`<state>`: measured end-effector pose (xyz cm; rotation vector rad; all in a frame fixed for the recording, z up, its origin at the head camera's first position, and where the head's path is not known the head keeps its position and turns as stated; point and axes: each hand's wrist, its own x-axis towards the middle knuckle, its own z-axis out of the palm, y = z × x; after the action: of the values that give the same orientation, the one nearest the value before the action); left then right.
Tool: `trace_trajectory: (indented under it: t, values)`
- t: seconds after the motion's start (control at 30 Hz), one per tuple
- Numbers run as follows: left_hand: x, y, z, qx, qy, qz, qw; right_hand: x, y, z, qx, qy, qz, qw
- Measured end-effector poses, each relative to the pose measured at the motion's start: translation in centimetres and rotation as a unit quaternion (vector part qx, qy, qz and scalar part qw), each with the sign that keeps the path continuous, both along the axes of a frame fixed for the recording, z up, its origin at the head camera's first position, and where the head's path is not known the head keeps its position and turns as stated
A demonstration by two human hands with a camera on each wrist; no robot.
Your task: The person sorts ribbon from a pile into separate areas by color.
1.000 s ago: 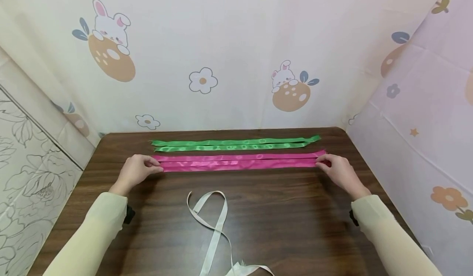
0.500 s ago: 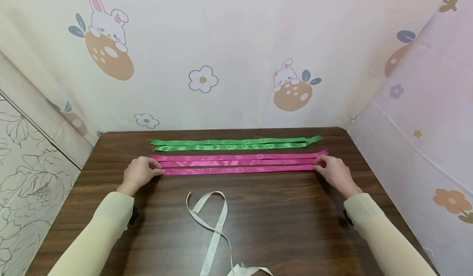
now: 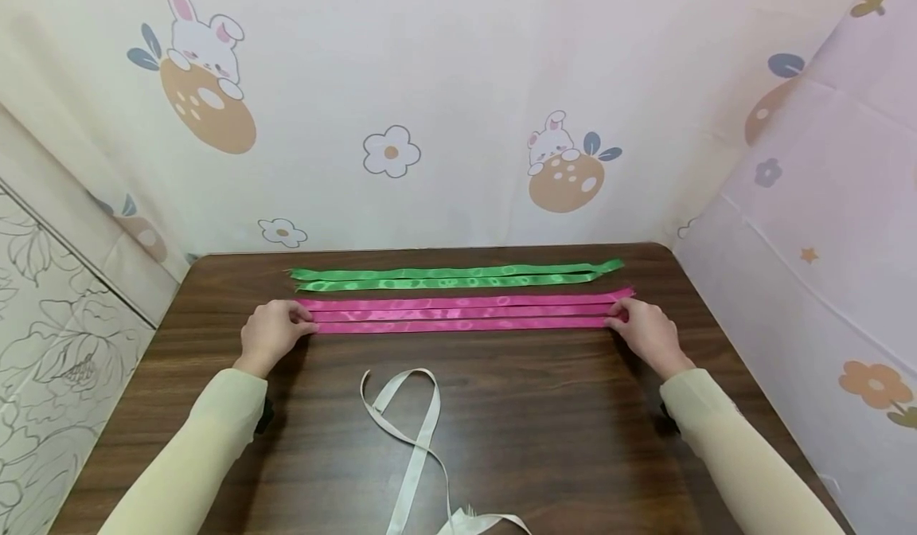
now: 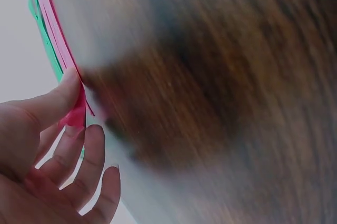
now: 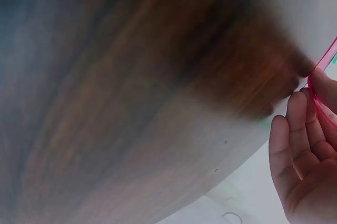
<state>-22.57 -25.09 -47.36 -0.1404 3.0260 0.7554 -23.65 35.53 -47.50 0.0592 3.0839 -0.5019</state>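
Three strips of pink ribbon (image 3: 458, 314) lie side by side across the far part of the table, stretched straight from hand to hand. My left hand (image 3: 272, 334) pinches the left end of the nearest strip; in the left wrist view the thumb and a finger grip the pink ribbon (image 4: 79, 109). At the other end my right hand (image 3: 648, 334) pinches the same strip, its thumb pressed on the pink ribbon (image 5: 317, 93) in the right wrist view. Behind the pink strips runs a green ribbon (image 3: 458, 279) in two lengths, touched by neither hand.
A loosely looped cream ribbon (image 3: 411, 471) lies on the near middle of the brown wooden table (image 3: 559, 408), with a frayed end near the bottom edge. A printed curtain (image 3: 458, 57) hangs directly behind the table's back edge.
Both hands have brought the nearest pink strip slightly towards me and then laid it level beside the others. Three separate pink strips now show, where the lower ones overlapped before.
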Motion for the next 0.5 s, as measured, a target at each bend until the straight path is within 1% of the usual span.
trace_trajectory:
  t: [0.2, 0.5]
  values:
    - [0.01, -0.21, -0.09, 0.004, -0.003, 0.014, 0.9999, -0.24, 0.13, 0.12, -0.001, 0.005, -0.006, 1.000]
    - [-0.26, -0.32, -0.17, 0.003, -0.001, 0.021, 0.9998, -0.58, 0.34, -0.16, 0.004, -0.004, -0.008, 1.000]
